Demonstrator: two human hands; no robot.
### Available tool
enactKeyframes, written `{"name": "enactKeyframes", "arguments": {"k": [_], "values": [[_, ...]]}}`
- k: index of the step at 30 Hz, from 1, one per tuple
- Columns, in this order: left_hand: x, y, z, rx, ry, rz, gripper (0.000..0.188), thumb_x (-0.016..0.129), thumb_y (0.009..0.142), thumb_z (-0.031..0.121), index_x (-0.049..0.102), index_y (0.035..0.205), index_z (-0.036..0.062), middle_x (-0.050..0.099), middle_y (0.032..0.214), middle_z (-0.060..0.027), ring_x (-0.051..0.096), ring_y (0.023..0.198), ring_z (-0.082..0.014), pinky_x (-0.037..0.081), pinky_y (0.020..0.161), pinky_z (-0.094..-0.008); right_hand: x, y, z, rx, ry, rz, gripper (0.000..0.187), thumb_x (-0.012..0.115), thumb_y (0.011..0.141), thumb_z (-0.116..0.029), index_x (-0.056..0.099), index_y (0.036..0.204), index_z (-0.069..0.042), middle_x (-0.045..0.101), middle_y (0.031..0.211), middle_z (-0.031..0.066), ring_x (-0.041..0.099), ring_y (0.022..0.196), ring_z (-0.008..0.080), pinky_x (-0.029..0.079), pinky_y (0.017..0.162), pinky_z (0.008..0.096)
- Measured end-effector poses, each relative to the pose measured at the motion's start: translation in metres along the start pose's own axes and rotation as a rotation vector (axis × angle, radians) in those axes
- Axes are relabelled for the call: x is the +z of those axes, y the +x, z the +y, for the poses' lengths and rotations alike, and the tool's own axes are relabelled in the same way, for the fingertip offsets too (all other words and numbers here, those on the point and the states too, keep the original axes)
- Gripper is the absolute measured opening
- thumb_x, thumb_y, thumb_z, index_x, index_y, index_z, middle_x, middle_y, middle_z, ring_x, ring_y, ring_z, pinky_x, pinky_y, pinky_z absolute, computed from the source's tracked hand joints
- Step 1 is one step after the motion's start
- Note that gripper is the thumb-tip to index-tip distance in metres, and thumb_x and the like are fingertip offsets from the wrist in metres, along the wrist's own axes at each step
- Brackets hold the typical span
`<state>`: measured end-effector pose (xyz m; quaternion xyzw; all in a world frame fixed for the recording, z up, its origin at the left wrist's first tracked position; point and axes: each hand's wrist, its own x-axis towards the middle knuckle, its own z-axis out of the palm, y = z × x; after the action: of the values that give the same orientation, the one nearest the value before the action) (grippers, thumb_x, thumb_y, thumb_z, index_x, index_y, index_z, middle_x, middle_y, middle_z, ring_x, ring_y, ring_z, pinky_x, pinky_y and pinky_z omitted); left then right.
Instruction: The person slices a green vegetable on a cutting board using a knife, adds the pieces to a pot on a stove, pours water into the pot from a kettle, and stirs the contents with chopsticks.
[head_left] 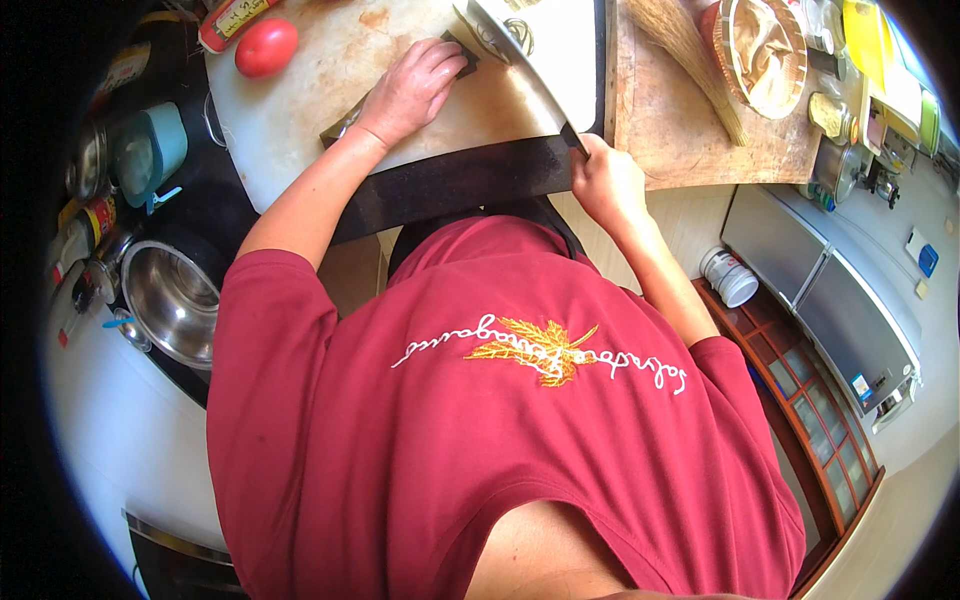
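On the white cutting board (pixel 300 120) lies a dark green, flat roll of food (pixel 343 122) that looks like kelp. My left hand (pixel 415 90) presses down on it with curled fingers, and the roll shows on both sides of the hand. My right hand (pixel 608 182) grips the dark handle of a kitchen knife (pixel 535 82). The knife's long blade slants away to the upper left, just right of my left fingertips. Thin green cut strips (pixel 520 36) lie beside the blade. A red tomato (pixel 267 48) sits at the board's far left.
A red packet (pixel 235 20) lies behind the tomato. To the right, a wooden board (pixel 660 150) bears a straw brush (pixel 690 60) and a cloth-lined basket (pixel 768 60). At left stand a teal container (pixel 150 155) and a steel pot (pixel 172 305). A white bucket (pixel 730 278) is lower right.
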<state>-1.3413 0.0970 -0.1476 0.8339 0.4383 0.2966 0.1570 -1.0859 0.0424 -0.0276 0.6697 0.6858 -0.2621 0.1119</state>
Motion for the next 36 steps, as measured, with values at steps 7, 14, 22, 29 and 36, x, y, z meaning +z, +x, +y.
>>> {"name": "enactKeyframes", "arguments": {"k": [7, 14, 22, 29, 36], "values": [[-0.004, 0.002, 0.004, -0.033, -0.002, -0.047, 0.028, 0.059, 0.073, 0.005, 0.060, 0.100, 0.0031, 0.057, 0.104, -0.0092, 0.053, 0.101, -0.0267, 0.046, 0.088, -0.0343, -0.008, -0.001, -0.019, -0.080, -0.045, -0.053, 0.013, 0.052, 0.082, -0.015, 0.059, 0.088, -0.006, 0.061, 0.070, 0.0208, 0.062, 0.070, 0.0378, 0.048, 0.064, 0.0462], [-0.002, 0.001, 0.003, -0.040, 0.006, -0.050, 0.030, 0.060, 0.071, 0.005, 0.060, 0.101, 0.0045, 0.057, 0.103, -0.0095, 0.053, 0.101, -0.0269, 0.046, 0.088, -0.0347, 0.008, 0.040, -0.046, -0.120, -0.032, -0.061, 0.016, 0.053, 0.081, -0.015, 0.060, 0.091, -0.005, 0.062, 0.073, 0.0225, 0.062, 0.072, 0.0384, 0.049, 0.066, 0.0471], [-0.003, -0.001, 0.003, -0.041, 0.025, -0.056, 0.030, 0.060, 0.071, 0.005, 0.061, 0.101, 0.0061, 0.056, 0.103, -0.0077, 0.051, 0.103, -0.0266, 0.045, 0.089, -0.0354, 0.013, 0.011, -0.009, -0.030, -0.070, -0.121, 0.018, 0.055, 0.082, -0.017, 0.059, 0.097, -0.008, 0.062, 0.074, 0.0215, 0.062, 0.073, 0.0385, 0.048, 0.068, 0.0469], [-0.002, -0.001, 0.001, -0.037, 0.000, -0.023, 0.026, 0.061, 0.072, 0.006, 0.063, 0.097, 0.0062, 0.055, 0.101, -0.0055, 0.049, 0.103, -0.0253, 0.045, 0.088, -0.0341, 0.005, -0.012, 0.011, -0.042, -0.038, -0.023, 0.014, 0.053, 0.086, -0.020, 0.059, 0.096, -0.012, 0.062, 0.071, 0.0187, 0.061, 0.070, 0.0383, 0.048, 0.063, 0.0468], [-0.002, 0.000, 0.000, 0.019, 0.019, -0.011, 0.025, 0.062, 0.072, 0.007, 0.064, 0.097, 0.0060, 0.057, 0.102, -0.0053, 0.051, 0.101, -0.0247, 0.046, 0.087, -0.0334, -0.005, -0.009, -0.010, -0.071, -0.088, -0.076, 0.013, 0.053, 0.084, -0.017, 0.058, 0.093, -0.009, 0.062, 0.070, 0.0198, 0.061, 0.068, 0.0380, 0.048, 0.064, 0.0473]]}}
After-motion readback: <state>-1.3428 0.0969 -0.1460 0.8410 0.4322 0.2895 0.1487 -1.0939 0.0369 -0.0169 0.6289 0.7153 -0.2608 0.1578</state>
